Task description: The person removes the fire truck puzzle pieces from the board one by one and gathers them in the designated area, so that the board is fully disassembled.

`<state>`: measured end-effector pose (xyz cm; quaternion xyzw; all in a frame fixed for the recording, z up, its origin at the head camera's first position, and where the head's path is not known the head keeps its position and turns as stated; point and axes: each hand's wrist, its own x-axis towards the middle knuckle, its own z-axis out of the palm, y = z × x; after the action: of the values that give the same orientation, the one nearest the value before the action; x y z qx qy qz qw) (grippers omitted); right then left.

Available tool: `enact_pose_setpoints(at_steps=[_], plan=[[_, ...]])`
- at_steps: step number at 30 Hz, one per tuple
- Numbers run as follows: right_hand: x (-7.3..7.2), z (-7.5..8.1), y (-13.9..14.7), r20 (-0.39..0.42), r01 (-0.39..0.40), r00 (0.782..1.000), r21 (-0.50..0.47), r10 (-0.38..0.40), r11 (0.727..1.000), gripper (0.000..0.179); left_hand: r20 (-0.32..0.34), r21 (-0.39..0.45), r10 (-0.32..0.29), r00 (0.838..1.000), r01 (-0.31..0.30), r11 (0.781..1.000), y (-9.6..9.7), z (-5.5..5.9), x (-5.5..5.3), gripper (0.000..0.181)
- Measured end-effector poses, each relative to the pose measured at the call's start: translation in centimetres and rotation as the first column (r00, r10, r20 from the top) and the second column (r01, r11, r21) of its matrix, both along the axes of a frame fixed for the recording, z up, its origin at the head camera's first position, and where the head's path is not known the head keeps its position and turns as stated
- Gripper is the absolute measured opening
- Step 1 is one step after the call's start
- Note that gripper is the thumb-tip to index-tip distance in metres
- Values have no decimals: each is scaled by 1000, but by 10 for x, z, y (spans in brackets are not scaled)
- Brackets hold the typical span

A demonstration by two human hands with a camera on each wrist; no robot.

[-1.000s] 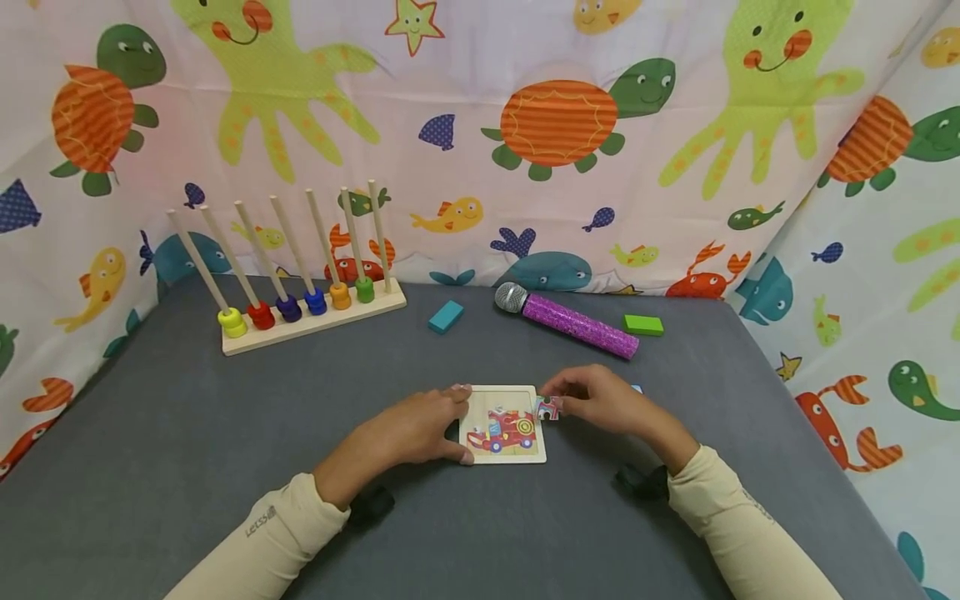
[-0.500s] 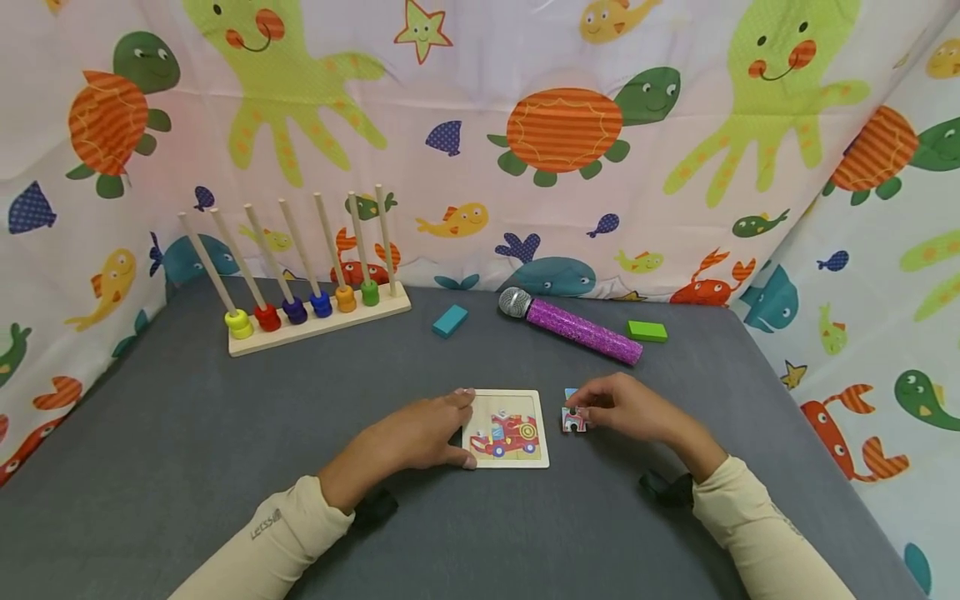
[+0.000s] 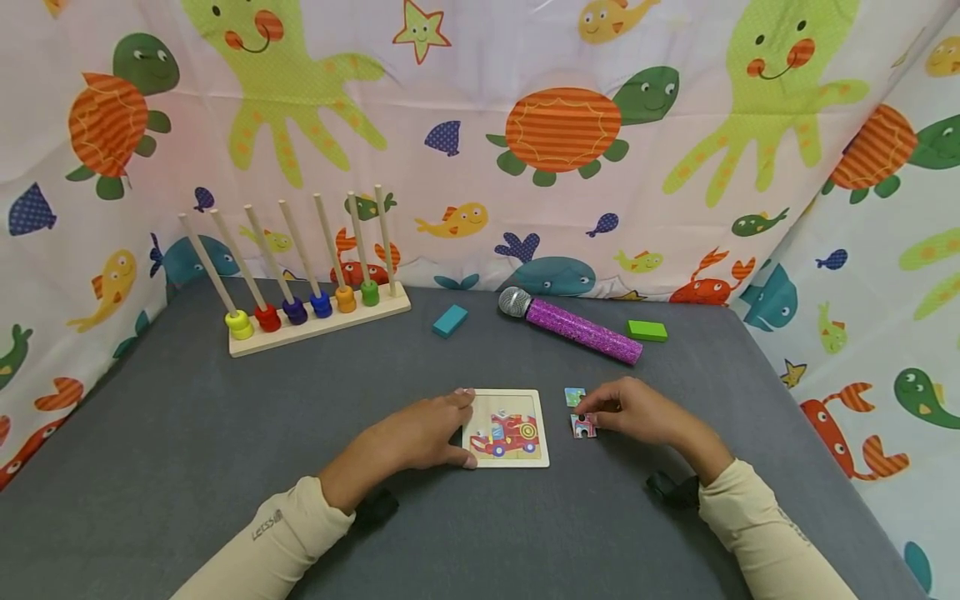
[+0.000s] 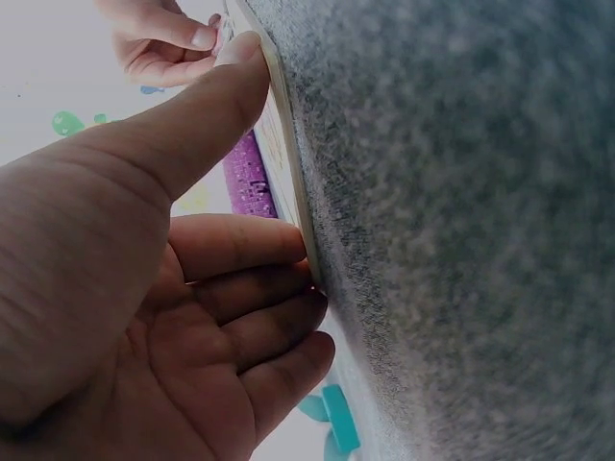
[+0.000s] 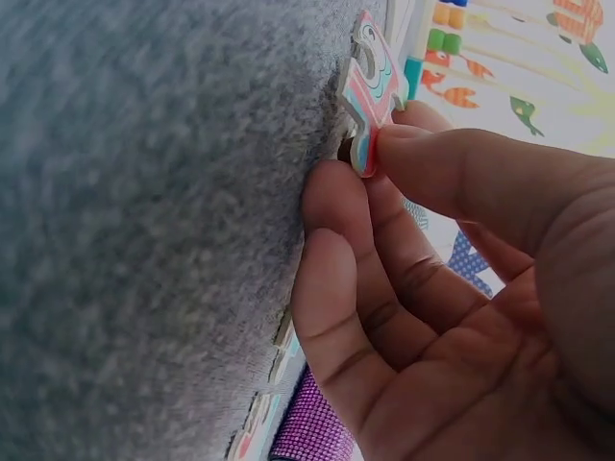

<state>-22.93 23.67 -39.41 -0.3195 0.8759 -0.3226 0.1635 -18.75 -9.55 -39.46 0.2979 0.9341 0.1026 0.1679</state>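
We find the left hand (image 3: 427,428) spread loosely against the puzzle tray (image 3: 485,409); right of it, the right hand (image 3: 637,410) pinches a red-patterned piece (image 3: 582,428) beside a blue-green piece (image 3: 574,397). Microphone (image 3: 582,330) and green block (image 3: 647,331) lie beyond.

A square board (image 3: 486,408), its red truck picture partly filled, lies flat, touched at its left edge by the left hand (image 3: 427,429). To its right, a red-and-blue piece (image 3: 582,427) is pinched by the right hand (image 3: 633,410). A green-and-blue piece (image 3: 574,397) is seen just beyond, on the far side.
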Motion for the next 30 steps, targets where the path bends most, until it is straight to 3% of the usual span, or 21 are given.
enact_pose_setpoints(at_steps=[4, 10, 14, 17, 24, 30], plan=[[-1, -1, 3, -18, 8, 1000, 20, -8, 1000, 18, -4, 4, 5, 1000, -5, 1000, 3, 0, 0, 75], [-3, 5, 5, -114, 57, 992, 44, -52, 997, 16, -47, -11, 15, 999, -16, 1000, 9, 5, -1, 68], [-4, 13, -4, -175, 63, 983, 27, -58, 998, 17, -79, -31, 33, 996, -35, 999, 13, 12, -4, 53], [-4, 17, -15, -189, 49, 981, 19, -45, 999, 18, -83, -26, 14, 996, -17, 1000, 15, 15, -8, 58], [0, 22, -37, -118, 28, 993, 26, -25, 999, 20, 12, 38, -53, 999, 53, 998, 12, 10, -13, 77], [6, 21, -57, -83, -15, 996, 6, 16, 1000, 20, 82, -7, -80, 993, 81, 997, 11, 4, -15, 82]])
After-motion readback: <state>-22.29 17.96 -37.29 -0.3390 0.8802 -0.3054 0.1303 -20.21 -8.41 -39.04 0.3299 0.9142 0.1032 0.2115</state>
